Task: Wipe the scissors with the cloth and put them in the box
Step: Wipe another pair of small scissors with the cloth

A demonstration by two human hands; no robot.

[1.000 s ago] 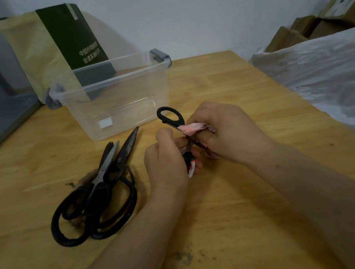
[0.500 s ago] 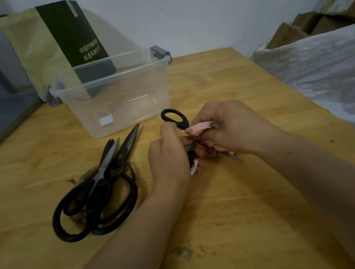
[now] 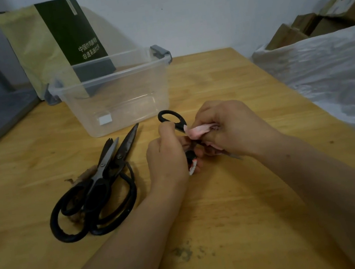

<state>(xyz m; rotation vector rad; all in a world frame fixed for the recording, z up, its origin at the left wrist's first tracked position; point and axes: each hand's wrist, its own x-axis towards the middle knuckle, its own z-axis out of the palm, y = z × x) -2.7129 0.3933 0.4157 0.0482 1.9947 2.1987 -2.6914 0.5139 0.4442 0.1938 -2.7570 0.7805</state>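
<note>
Two hands above grainy wooden table [image 3: 238,194]: left hand [image 3: 166,159] gripping black loop-handled scissors [image 3: 173,119], right hand [image 3: 233,128] pinching crumpled pink cloth [image 3: 198,129] around the blade; clear plastic box [image 3: 121,101] just behind, larger shears [image 3: 100,180] beside.

Glossy clear plastic box [image 3: 120,96], matt wooden table [image 3: 238,194], pink cloth [image 3: 198,129]

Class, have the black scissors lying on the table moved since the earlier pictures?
No. The black scissors lie where they did, their tips pointing at the near wall of the clear box.
</note>
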